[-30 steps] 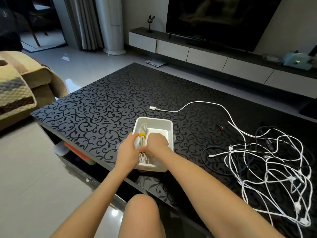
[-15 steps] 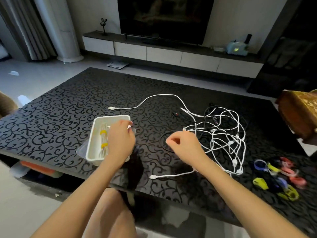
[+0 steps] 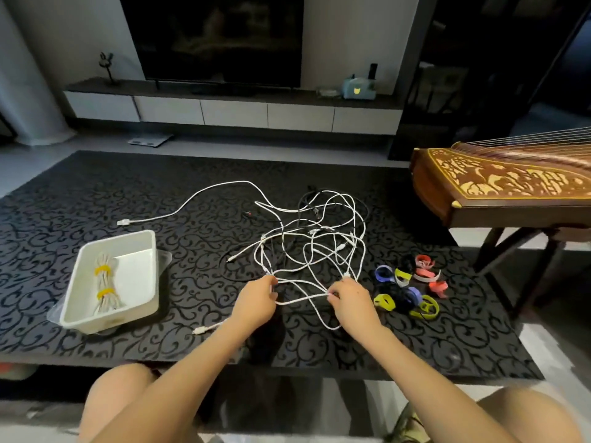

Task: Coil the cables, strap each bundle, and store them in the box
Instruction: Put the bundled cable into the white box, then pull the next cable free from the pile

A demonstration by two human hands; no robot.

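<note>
One bundle (image 3: 105, 282) lies in the box (image 3: 108, 318); left hand (image 3: 256, 300) and right hand (image 3: 351, 302) pinch a white cable (image 3: 300, 300). Next, likely: untangle it, then coil.

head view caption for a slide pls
Left hand and right hand pinch a white cable from the tangle on the table; one strapped bundle lies in the box, straps nearby.

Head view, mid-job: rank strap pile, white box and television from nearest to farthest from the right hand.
1. Strap pile, just right of the right hand.
2. White box, far left on the table.
3. Television, against the far wall.
</note>
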